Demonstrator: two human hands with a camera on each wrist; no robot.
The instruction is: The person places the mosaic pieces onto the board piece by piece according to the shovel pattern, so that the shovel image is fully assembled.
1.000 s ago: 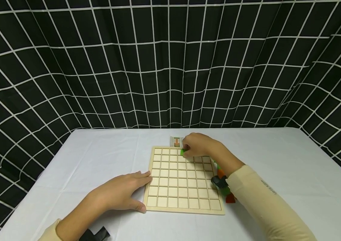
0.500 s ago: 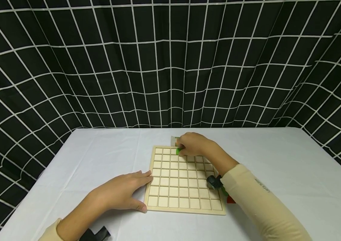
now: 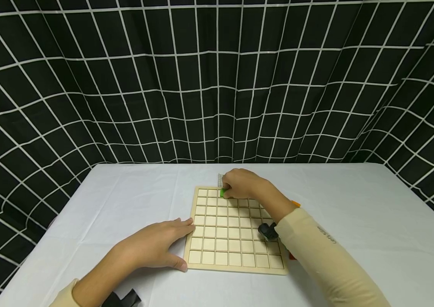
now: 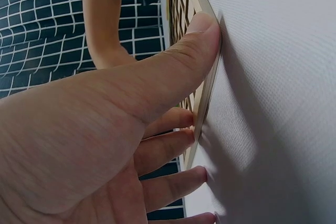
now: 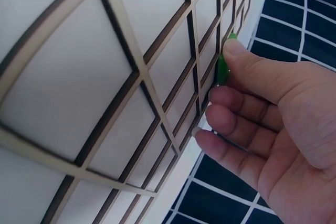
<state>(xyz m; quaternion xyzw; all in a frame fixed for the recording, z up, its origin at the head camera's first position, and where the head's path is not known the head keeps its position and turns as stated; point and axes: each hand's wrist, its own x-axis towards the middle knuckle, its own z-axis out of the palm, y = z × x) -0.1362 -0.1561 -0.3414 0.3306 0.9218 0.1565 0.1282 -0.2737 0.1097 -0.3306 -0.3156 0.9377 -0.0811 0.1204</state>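
Note:
A square wooden grid board (image 3: 221, 232) lies on the white-covered table. At its far edge my right hand (image 3: 241, 184) pinches a small green piece (image 3: 222, 193) between thumb and fingers, over the far row of cells. In the right wrist view the green piece (image 5: 224, 66) shows under the thumb, right at the grid. My left hand (image 3: 155, 245) rests along the board's left edge with fingers spread. The left wrist view shows the thumb (image 4: 202, 30) and fingertips against the board's side (image 4: 202, 103).
Beyond the board lies a small printed grid card (image 3: 220, 180), partly hidden by the right hand. Right of the board, orange (image 3: 296, 203) and red (image 3: 292, 256) pieces peek out around the right sleeve. A black grid-patterned curtain (image 3: 217, 85) hangs behind the table.
My right hand has slid left along the board's far edge with the green piece, covering more of the card. The left hand stays in place.

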